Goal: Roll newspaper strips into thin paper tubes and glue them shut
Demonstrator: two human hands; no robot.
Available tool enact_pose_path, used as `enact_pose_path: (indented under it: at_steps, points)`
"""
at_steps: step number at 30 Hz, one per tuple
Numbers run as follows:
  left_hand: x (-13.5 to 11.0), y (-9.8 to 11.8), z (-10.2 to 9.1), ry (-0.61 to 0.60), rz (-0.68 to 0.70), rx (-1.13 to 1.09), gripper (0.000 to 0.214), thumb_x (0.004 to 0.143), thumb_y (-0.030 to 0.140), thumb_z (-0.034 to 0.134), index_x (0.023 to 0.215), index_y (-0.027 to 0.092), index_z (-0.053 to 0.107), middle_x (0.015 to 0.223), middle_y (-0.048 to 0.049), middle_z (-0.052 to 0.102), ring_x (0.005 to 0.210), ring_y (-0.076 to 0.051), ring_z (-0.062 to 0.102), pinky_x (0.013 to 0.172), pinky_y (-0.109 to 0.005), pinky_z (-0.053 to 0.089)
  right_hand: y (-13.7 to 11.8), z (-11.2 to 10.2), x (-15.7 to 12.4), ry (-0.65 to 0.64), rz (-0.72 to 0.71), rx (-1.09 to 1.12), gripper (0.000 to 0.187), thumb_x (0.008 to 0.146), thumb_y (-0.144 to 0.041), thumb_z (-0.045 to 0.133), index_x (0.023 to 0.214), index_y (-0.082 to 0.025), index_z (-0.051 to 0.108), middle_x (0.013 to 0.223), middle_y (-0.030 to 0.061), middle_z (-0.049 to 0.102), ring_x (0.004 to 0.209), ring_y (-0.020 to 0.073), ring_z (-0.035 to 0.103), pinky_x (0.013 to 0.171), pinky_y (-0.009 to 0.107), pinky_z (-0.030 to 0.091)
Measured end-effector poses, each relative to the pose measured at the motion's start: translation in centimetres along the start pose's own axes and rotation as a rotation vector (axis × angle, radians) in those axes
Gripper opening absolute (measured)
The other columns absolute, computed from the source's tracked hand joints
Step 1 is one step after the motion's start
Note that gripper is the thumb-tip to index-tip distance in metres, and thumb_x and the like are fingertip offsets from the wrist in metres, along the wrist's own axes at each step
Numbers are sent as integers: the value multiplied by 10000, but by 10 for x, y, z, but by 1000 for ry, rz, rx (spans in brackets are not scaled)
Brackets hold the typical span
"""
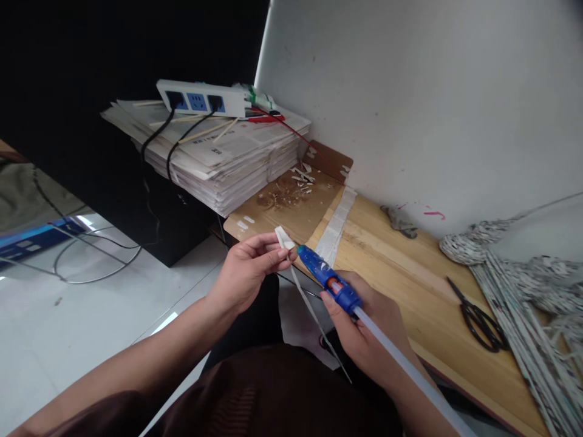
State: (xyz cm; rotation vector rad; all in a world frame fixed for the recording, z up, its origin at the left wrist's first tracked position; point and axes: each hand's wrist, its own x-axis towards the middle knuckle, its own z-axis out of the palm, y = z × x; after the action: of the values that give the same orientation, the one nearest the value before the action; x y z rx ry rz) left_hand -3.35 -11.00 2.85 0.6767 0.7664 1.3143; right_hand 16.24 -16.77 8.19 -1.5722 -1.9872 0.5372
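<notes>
Between the thumb and fingers of my left hand is a pinched white paper strip, its upper end folded over. A thin rolled length of it hangs down toward my lap. My right hand is wrapped round a blue hot glue gun, with a long translucent glue stick running out of its back. The gun's nozzle points left, right beside the paper near my left fingertips; whether they touch I cannot tell.
A power strip with two black plugs lies on a stack of newspapers. Black scissors and rolled paper sticks rest on the right of the wooden table. Paper scraps litter the brown board.
</notes>
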Motion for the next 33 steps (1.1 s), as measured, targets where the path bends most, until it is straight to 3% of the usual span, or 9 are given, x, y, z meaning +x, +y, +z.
enact_pose_path:
  at_steps: [4,10,16,25,33]
  points:
    - [-1,1,2,3,-14,3,260,708,165,814,953,142,730,847,-60,754,786,-140,715,738,-220,576,-2,-2,-1,58,-29,43,200,868,-260,596,1059,-238,652,787,14,696,658,172,630,611,268,457]
    - [-1,0,5,-4,-21,-22,250,683,155,833,916,155,744,808,-29,744,722,-106,693,693,-193,576,-4,0,0,4,-30,7,172,922,-330,553,999,-228,669,664,7,627,559,153,557,543,260,400]
    - [-2,0,4,-7,-18,-19,238,695,151,823,921,147,746,812,-39,748,743,-113,702,719,-199,581,6,3,-2,-10,-107,34,105,924,-309,556,946,-217,602,711,4,624,623,154,587,565,243,410]
    - [-3,-1,5,-15,-15,-30,235,694,142,825,916,156,747,810,-25,742,723,-101,694,693,-188,584,5,4,-2,-31,-92,73,113,924,-307,565,993,-232,616,691,-16,623,589,137,578,552,245,413]
    - [-6,-2,4,-32,-4,-28,225,710,140,815,924,164,750,822,-22,744,741,-99,699,705,-185,589,16,7,-7,-33,-74,134,184,935,-310,564,1081,-255,661,1063,41,711,976,208,658,795,304,492]
